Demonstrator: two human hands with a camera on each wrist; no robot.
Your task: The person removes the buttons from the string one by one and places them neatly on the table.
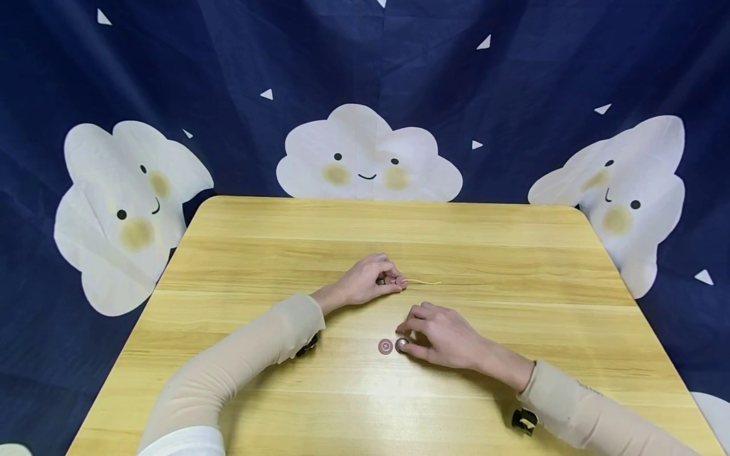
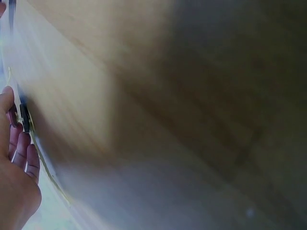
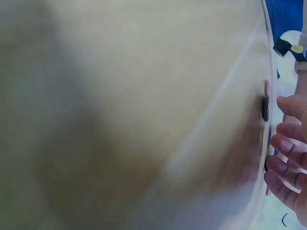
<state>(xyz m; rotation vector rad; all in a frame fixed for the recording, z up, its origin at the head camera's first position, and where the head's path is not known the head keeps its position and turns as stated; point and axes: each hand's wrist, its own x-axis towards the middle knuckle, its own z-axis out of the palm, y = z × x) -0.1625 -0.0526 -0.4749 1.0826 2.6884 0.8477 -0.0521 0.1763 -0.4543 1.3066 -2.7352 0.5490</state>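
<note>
In the head view my left hand [image 1: 365, 278] pinches a pinkish disc like a button [image 1: 401, 282], through which a thin yellow string [image 1: 424, 282] runs out to the right. The left wrist view shows a dark disc [image 2: 25, 118] on the same string, beside the fingers. Nearer the front, my right hand [image 1: 441, 334] is over a dark, shiny round button [image 1: 402, 345], thumb tip overlapping it. Its fingers are loosely bent, with a gap to the thumb in the right wrist view. Just left of that button lies a flat pink button [image 1: 385, 346].
Everything is on a wooden table [image 1: 274, 228] with rounded far corners. Behind it hangs a dark blue cloth [image 1: 239, 50] with smiling white clouds. Both forearms wear beige sleeves [image 1: 245, 354], with small black devices at the wrists.
</note>
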